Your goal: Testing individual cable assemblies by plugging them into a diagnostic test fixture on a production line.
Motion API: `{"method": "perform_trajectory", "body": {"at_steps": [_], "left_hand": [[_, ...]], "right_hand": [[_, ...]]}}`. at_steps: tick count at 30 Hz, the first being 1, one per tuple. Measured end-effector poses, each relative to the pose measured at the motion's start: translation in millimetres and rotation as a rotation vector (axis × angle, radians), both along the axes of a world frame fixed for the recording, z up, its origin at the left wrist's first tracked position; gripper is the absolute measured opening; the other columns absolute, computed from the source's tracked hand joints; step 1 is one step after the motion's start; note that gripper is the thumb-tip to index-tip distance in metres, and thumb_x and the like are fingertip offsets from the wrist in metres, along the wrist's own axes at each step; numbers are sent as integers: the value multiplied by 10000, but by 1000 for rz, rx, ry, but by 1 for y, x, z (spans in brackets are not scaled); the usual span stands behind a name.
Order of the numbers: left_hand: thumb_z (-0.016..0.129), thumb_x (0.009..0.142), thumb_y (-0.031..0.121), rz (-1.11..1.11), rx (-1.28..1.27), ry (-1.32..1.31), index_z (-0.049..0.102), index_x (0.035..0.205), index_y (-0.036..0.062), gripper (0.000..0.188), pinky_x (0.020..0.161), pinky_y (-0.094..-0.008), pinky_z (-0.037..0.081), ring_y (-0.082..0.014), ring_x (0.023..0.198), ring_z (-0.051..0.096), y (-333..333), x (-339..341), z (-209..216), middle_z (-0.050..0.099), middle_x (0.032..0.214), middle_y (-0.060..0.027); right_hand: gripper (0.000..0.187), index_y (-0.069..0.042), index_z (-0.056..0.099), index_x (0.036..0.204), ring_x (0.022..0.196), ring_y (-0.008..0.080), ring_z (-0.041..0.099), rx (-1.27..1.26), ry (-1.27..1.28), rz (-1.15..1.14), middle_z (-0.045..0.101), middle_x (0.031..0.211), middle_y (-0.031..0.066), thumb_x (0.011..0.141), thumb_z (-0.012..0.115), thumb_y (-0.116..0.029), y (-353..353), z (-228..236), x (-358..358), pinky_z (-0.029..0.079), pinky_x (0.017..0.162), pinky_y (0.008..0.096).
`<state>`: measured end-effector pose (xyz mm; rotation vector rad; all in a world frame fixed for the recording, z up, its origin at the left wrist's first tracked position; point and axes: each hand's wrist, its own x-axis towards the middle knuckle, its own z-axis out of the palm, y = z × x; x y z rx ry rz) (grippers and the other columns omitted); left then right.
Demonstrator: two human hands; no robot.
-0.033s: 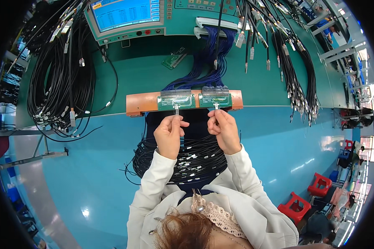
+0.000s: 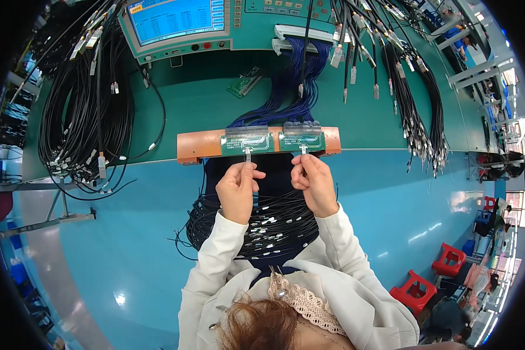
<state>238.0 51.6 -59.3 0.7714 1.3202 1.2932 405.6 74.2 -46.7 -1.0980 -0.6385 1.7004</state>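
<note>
Two small green circuit boards, the left board (image 2: 262, 143) and the right board (image 2: 317, 142), sit on an orange bar (image 2: 199, 143) at the table's front edge. My left hand (image 2: 237, 192) pinches a silver cable connector (image 2: 248, 157) at the lower edge of the left board. Another silver connector (image 2: 303, 150), at the right board's lower edge, is between the thumb and forefinger of my right hand (image 2: 317, 185). Whether either connector is fully seated I cannot tell. Dark blue wires (image 2: 274, 108) run from the boards' far side. Across my lap lies a bundle of black cables (image 2: 277, 219) with pale ends.
A green tester (image 2: 256, 23) with a lit screen (image 2: 178, 20) stands at the back. Coiled black cables (image 2: 87, 116) hang at the left; more cables (image 2: 411, 111) hang at the right. A loose green board (image 2: 244, 84) lies behind the bar. Red stools (image 2: 414, 290) stand right.
A loose cable end below the left coil has shifted slightly to the left, and the cable hanging before the tester has swung a little. Both hands hold still.
</note>
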Motion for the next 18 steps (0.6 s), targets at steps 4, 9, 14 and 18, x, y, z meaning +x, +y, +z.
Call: {"method": "perform_trajectory", "body": {"at_steps": [4, 9, 14, 18], "left_hand": [[490, 946, 156, 16, -14, 76, 585, 923, -34, 213, 486, -178, 384, -42, 507, 466, -2, 4, 5, 653, 739, -96], [499, 941, 154, 30, -40, 84, 587, 905, -32, 209, 477, -177, 381, -42, 501, 469, 0, 5, 7, 651, 725, -95], [507, 937, 151, 50, -21, 32, 590, 901, -30, 203, 491, -179, 380, -46, 520, 476, 12, 13, 10, 650, 722, -90], [514, 928, 147, 87, -17, 129, 599, 893, -20, 190, 493, -195, 395, -52, 518, 478, 9, 2, 8, 656, 711, -82]], "right_hand": [[222, 22, 517, 929, 461, 45, 274, -8, -6, -30, 530, 629, 62, 977, 384, -148, -3, 0, -2, 255, 434, 199], [215, 17, 520, 931, 455, 46, 271, -4, -23, -45, 543, 637, 70, 974, 390, -149, -3, -1, -1, 250, 428, 198], [218, 22, 522, 931, 460, 43, 276, -22, -4, -83, 546, 639, 71, 972, 401, -155, 4, 0, 1, 250, 428, 196], [229, 23, 534, 925, 457, 44, 293, -18, 28, -37, 587, 672, 103, 965, 429, -177, 7, -2, -13, 258, 429, 200]]}}
